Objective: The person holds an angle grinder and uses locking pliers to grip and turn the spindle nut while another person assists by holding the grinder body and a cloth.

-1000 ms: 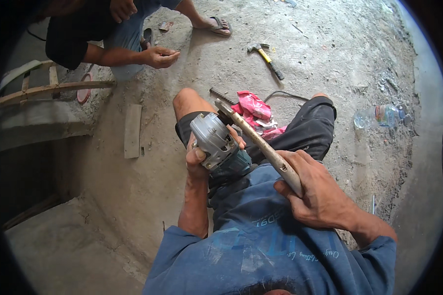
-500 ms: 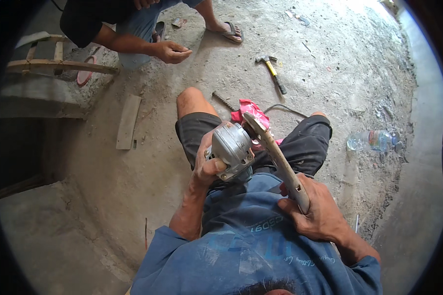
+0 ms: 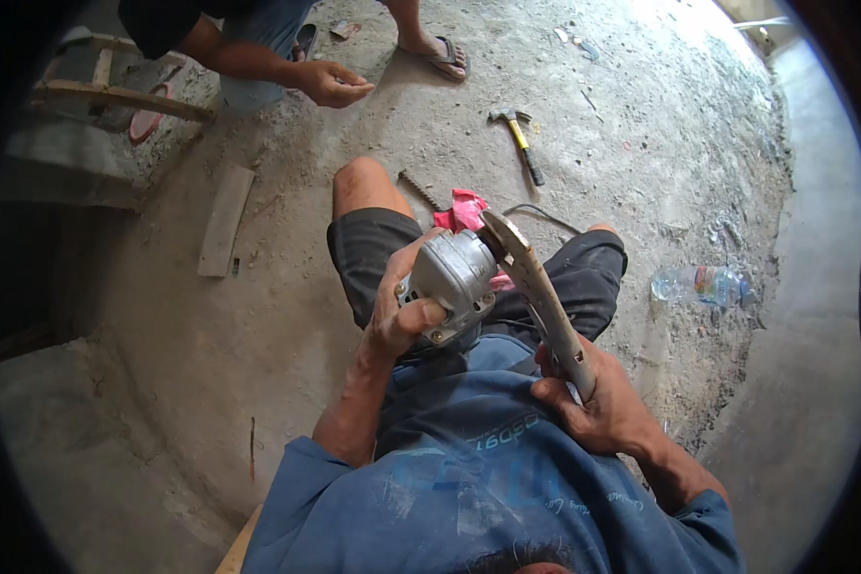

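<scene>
My left hand (image 3: pixel 400 304) is wrapped round an angle grinder (image 3: pixel 452 273), its thumb lying on the silver metal gear head. In my right hand (image 3: pixel 605 402) are the handles of long, worn metal pliers (image 3: pixel 549 308). The jaws of the pliers sit at the dark spindle end of the grinder, above my lap; how firmly they bite there I cannot tell. Behind the tool, a pinkish-red cloth or wrapper (image 3: pixel 462 209) shows between my knees, partly covered. The lower body of the grinder is hidden by my hand and shirt.
A claw hammer (image 3: pixel 520 145) lies on the dusty floor ahead. At right is a plastic bottle (image 3: pixel 701 285); at left, a wooden board (image 3: pixel 226 220). A ridged rod (image 3: pixel 418 189) and dark cable (image 3: pixel 542 214) lie past my lap. Another person's hand (image 3: pixel 333 84) hangs at upper left.
The whole view has shifted slightly, the floor things sitting a little further left and up. Both hands keep their grip; the pliers stand a little steeper against the grinder.
</scene>
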{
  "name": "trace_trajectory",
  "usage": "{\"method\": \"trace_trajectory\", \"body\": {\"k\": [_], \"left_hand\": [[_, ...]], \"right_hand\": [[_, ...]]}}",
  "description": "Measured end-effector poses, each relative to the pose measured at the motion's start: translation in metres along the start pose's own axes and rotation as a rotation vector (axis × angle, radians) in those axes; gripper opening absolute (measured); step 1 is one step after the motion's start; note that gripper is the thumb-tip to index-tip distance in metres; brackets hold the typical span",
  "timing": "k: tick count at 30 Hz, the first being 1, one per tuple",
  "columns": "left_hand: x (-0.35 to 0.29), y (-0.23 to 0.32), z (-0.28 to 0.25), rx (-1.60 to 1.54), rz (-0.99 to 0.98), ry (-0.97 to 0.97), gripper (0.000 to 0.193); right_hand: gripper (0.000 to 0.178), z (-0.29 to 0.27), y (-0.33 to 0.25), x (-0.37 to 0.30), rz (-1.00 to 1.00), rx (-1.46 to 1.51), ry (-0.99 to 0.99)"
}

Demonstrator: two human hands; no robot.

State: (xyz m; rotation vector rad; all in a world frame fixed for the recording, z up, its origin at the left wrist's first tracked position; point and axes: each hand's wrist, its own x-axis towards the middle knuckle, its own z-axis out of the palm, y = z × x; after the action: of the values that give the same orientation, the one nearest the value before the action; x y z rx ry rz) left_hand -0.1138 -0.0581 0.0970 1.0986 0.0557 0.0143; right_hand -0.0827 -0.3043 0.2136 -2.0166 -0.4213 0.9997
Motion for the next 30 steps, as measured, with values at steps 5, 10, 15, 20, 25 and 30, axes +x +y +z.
{"method": "trace_trajectory", "body": {"k": [5, 10, 15, 20, 25, 30], "left_hand": [[-0.003, 0.002, 0.0, -0.005, 0.0, 0.011, 0.074], [-0.016, -0.019, -0.011, -0.031, 0.036, 0.122, 0.076], [-0.006, 0.007, 0.0, 0.035, 0.042, -0.104, 0.069], [-0.003, 0.011, 0.001, 0.046, 0.007, -0.082, 0.085], [-0.007, 0.001, -0.007, 0.003, 0.032, -0.038, 0.079], [-0.009, 0.011, -0.006, -0.119, -0.017, -0.113, 0.069]], "right_hand": [[0.035, 0.002, 0.005, 0.003, -0.016, -0.003, -0.012], [0.034, 0.003, 0.004, -0.002, 0.065, -0.005, -0.068], [0.031, 0.003, 0.001, -0.011, 0.106, -0.039, -0.063], [0.029, 0.012, 0.005, -0.011, 0.119, 0.027, -0.003], [0.025, 0.013, 0.006, 0.001, 0.098, 0.03, -0.058], [0.025, 0.02, 0.014, 0.018, 0.223, -0.146, 0.046]]}}
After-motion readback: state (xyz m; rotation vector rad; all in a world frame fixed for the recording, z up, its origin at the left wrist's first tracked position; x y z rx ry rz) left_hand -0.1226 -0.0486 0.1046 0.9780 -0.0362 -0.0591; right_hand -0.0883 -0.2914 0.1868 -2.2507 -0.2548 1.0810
